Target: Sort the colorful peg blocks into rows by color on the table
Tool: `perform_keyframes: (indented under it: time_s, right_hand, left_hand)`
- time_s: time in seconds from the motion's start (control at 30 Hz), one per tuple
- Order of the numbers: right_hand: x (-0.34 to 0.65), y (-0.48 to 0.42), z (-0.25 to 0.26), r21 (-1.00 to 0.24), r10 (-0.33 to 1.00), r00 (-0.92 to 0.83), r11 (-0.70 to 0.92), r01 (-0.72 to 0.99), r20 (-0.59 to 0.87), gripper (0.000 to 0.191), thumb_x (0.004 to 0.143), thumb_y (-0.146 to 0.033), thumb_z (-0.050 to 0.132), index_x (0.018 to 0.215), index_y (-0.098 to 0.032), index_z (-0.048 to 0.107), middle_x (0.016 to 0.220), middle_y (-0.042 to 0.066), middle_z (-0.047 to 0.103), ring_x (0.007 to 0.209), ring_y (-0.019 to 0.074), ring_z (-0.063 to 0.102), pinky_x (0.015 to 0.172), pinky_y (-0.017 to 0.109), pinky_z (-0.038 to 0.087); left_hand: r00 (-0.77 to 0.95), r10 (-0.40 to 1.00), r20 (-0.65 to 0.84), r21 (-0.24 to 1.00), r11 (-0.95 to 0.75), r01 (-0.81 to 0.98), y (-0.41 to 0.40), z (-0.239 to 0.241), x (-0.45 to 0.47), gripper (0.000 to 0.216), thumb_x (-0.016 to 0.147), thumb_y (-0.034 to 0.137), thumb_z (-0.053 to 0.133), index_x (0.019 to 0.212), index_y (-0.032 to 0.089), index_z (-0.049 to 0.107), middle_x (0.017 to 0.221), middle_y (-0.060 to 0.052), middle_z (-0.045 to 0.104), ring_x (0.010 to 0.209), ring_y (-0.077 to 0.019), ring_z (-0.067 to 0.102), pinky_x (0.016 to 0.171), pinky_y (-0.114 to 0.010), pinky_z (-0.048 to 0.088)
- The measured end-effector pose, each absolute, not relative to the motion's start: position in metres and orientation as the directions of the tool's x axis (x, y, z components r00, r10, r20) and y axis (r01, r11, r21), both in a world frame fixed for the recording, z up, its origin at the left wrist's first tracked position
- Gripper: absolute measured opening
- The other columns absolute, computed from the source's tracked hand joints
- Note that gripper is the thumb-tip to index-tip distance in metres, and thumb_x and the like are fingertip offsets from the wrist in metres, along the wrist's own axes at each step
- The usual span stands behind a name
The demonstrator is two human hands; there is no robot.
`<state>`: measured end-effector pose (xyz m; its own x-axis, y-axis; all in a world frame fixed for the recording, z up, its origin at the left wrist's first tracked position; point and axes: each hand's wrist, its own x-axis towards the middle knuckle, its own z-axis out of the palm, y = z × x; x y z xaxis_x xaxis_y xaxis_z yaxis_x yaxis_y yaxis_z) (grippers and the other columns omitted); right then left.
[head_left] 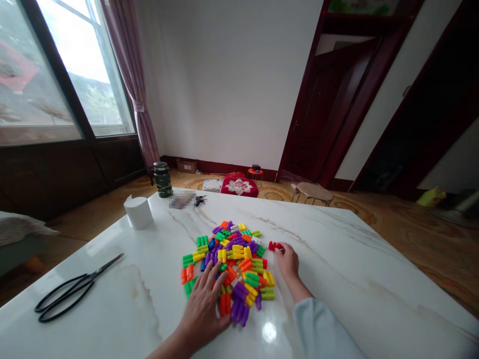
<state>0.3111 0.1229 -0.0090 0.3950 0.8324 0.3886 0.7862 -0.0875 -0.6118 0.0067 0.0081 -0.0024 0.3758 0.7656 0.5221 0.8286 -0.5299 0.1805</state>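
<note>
A loose pile of plastic building blocks in purple, green, yellow, orange, red and white lies on the white marbled table. My left hand rests on the near left side of the pile, palm down, its fingers spread over several blocks. To the right of the pile, my right hand has its fingertips closed on a red block, close to the table top. Part of the pile under my left hand is hidden.
Black-handled scissors lie at the left. A white paper roll, a camouflage-patterned flask, a blurred item and a small dark tool stand or lie toward the far left edge. A stool is beyond the table.
</note>
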Motion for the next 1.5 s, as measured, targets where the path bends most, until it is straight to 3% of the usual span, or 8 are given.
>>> perform_keyframes:
  time_s: [0.37,0.7,1.03,1.23,1.5]
  right_hand:
    - [0.273,0.196,-0.003,-0.504,0.893,0.231,-0.004,0.864,0.387,0.019,0.082,-0.017,0.058,0.095,-0.021,0.071,0.094,0.004,0.07,0.086,0.0164,0.063,0.074,0.023,0.043]
    - [0.291,0.178,-0.007,-0.436,0.88,0.279,-0.093,0.895,0.385,0.023,0.088,-0.018,0.053,0.106,-0.018,0.067,0.104,0.007,0.066,0.091,0.0183,0.061,0.076,0.026,0.041]
    - [0.288,0.175,-0.005,-0.424,0.878,0.255,-0.067,0.903,0.405,0.032,0.086,-0.019,0.055,0.118,-0.016,0.06,0.108,0.009,0.064,0.095,0.0189,0.059,0.079,0.027,0.041]
    - [0.288,0.171,-0.002,-0.427,0.882,0.241,-0.05,0.903,0.406,0.025,0.09,-0.017,0.046,0.106,-0.02,0.065,0.102,0.006,0.064,0.091,0.0172,0.058,0.074,0.026,0.039]
    - [0.29,0.171,-0.004,-0.337,0.861,0.293,-0.153,0.929,0.415,0.033,0.09,-0.01,0.04,0.114,-0.015,0.064,0.101,0.01,0.064,0.09,0.02,0.061,0.072,0.027,0.037]
  left_hand:
    - [0.385,0.756,0.529,0.135,-0.523,0.841,0.009,-0.002,0.006,0.077,0.074,0.038,0.065,0.146,0.023,0.039,0.156,-0.01,0.034,0.143,-0.0372,0.03,0.105,-0.055,0.043]
    - [0.387,0.776,0.498,0.166,-0.523,0.836,0.009,-0.002,0.006,0.076,0.075,0.042,0.064,0.145,0.022,0.04,0.156,-0.011,0.033,0.143,-0.0382,0.028,0.107,-0.056,0.041]
    - [0.383,0.784,0.488,0.181,-0.52,0.835,0.007,0.002,0.007,0.075,0.076,0.042,0.063,0.144,0.021,0.039,0.155,-0.013,0.036,0.143,-0.0389,0.028,0.107,-0.057,0.039]
    - [0.386,0.794,0.47,0.182,-0.515,0.838,0.007,0.003,0.007,0.076,0.074,0.041,0.063,0.144,0.022,0.04,0.155,-0.012,0.035,0.142,-0.0381,0.031,0.107,-0.055,0.04]
    - [0.381,0.783,0.492,0.182,-0.521,0.834,0.007,0.004,0.007,0.074,0.075,0.04,0.062,0.143,0.023,0.041,0.155,-0.011,0.035,0.144,-0.0371,0.027,0.107,-0.053,0.039]
